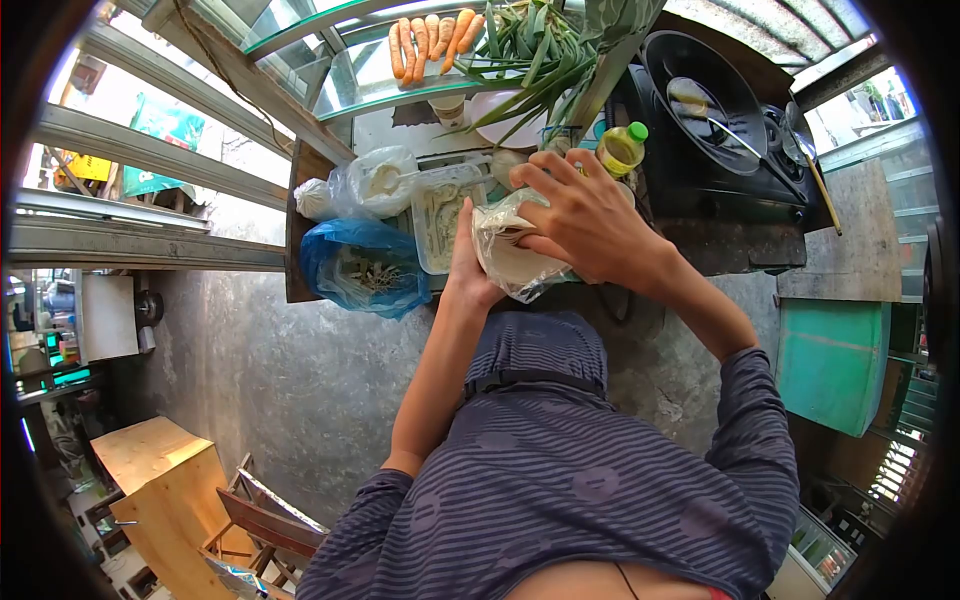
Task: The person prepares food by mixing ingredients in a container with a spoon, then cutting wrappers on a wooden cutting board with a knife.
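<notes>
Along the bottom of the frame, nearest the camera, spreads the person's dark striped top, its sleeves pushed up to the elbows. Just above it, near the centre, the left hand holds a clear plastic bag from its left side, thumb pointing up. Inside the bag sit pale, thin rounds, stacked and partly covered by the crinkled plastic. The right hand arches over the bag from the right, fingers bent and spread, thumb down at the bag's opening; whether it grips one of the rounds I cannot tell.

Left of the hands, on the tabletop, a rectangular container holds a pale greyish paste. Beside it, nearer the frame's left, lies a blue plastic bag, open, with thin pale strands inside. Just above that is a knotted clear bag of whitish contents.

Right of centre, just above the right hand, stands a bottle with a green cap and yellow liquid. In the upper right, a black stove carries a wok, with a long-handled utensil resting in it.

Across the upper middle, a glass shelf bears a row of carrots and, to their right, a heap of long green leaves.
</notes>
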`<state>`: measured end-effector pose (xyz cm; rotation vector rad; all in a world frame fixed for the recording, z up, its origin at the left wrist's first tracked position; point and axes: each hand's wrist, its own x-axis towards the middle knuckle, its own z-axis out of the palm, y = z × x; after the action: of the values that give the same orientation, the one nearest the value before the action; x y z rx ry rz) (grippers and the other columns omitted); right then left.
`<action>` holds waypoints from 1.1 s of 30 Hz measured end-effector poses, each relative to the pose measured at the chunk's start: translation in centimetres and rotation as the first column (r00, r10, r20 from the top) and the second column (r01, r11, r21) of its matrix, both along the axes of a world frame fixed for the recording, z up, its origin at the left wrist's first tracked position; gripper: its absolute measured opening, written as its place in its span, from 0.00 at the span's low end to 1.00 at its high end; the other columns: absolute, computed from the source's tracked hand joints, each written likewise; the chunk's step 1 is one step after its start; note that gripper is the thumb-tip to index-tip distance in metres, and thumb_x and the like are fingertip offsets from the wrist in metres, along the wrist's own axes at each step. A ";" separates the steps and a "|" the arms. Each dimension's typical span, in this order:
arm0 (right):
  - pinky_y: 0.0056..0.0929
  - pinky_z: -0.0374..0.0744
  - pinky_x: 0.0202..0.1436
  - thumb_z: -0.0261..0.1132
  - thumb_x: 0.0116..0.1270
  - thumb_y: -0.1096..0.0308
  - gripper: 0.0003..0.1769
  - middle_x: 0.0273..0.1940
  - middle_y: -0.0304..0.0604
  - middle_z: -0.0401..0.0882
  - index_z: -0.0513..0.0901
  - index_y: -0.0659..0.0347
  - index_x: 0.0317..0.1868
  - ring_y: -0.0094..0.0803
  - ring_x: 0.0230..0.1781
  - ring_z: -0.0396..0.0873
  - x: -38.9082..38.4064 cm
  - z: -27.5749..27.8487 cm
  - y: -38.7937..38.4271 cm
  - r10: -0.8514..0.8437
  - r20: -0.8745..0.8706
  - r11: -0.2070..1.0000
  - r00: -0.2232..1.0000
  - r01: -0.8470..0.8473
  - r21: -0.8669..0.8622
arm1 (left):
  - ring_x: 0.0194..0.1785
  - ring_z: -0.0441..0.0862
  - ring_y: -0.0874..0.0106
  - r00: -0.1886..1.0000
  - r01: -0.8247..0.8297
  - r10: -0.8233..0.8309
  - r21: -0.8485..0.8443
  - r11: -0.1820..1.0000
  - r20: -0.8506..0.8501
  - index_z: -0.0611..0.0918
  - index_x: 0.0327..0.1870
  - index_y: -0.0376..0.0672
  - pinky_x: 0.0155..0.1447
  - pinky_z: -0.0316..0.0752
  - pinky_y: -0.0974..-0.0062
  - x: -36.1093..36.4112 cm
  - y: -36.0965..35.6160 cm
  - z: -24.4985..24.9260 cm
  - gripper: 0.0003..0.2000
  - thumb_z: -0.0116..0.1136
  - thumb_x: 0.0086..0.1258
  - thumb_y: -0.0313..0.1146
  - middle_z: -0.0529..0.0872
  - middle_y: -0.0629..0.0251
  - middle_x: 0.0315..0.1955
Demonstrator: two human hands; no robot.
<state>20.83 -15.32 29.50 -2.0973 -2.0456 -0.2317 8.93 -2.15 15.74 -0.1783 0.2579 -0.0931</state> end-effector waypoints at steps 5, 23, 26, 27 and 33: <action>0.42 0.68 0.60 0.70 0.55 0.63 0.10 0.54 0.42 0.76 0.86 0.61 0.34 0.36 0.60 0.69 -0.3 0.3 0.1 -0.020 0.097 0.999 0.995 0.023 -0.027 | 0.57 0.80 0.54 0.981 -0.009 0.037 0.146 0.989 -0.189 0.77 0.61 0.40 0.65 0.73 0.48 0.1 -0.6 2.1 0.36 0.38 0.74 0.67 0.82 0.52 0.54; 0.39 0.69 0.58 0.68 0.55 0.65 0.07 0.52 0.40 0.78 0.88 0.59 0.29 0.36 0.58 0.71 -0.7 -0.8 0.6 -0.014 -0.043 0.999 0.999 0.016 0.028 | 0.64 0.75 0.51 0.969 -0.012 0.062 0.205 0.979 -0.240 0.71 0.68 0.45 0.68 0.67 0.42 -0.5 -0.6 2.8 0.33 0.36 0.77 0.63 0.75 0.52 0.64; 0.39 0.68 0.60 0.68 0.55 0.66 0.06 0.52 0.40 0.78 0.88 0.59 0.28 0.35 0.59 0.70 -1.0 -0.8 0.5 -0.006 -0.014 0.999 1.000 0.007 0.054 | 0.64 0.75 0.51 0.969 0.012 0.028 0.160 0.987 -0.246 0.71 0.68 0.46 0.68 0.67 0.41 -0.6 -0.2 2.3 0.32 0.35 0.77 0.63 0.75 0.52 0.64; 0.39 0.68 0.60 0.68 0.55 0.67 0.06 0.53 0.40 0.78 0.88 0.59 0.28 0.35 0.60 0.70 -1.1 -0.8 0.4 -0.004 -0.016 0.998 1.000 0.004 0.057 | 0.63 0.76 0.51 0.980 0.007 0.018 0.122 0.993 -0.200 0.71 0.68 0.45 0.67 0.68 0.42 -0.7 -0.1 1.9 0.34 0.34 0.76 0.65 0.76 0.51 0.62; 0.41 0.67 0.64 0.68 0.54 0.68 0.06 0.53 0.40 0.78 0.88 0.61 0.29 0.36 0.62 0.70 -1.6 0.6 -0.4 0.030 -0.095 0.994 0.995 -0.020 0.103 | 0.63 0.75 0.49 0.997 -0.012 0.013 0.021 1.000 -0.075 0.67 0.70 0.43 0.66 0.69 0.42 -1.0 -0.1 1.0 0.40 0.28 0.73 0.70 0.75 0.49 0.63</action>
<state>19.24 -15.68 30.14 -1.9820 -1.9607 -0.2223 7.93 -2.23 16.71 -0.1637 0.3321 -0.0713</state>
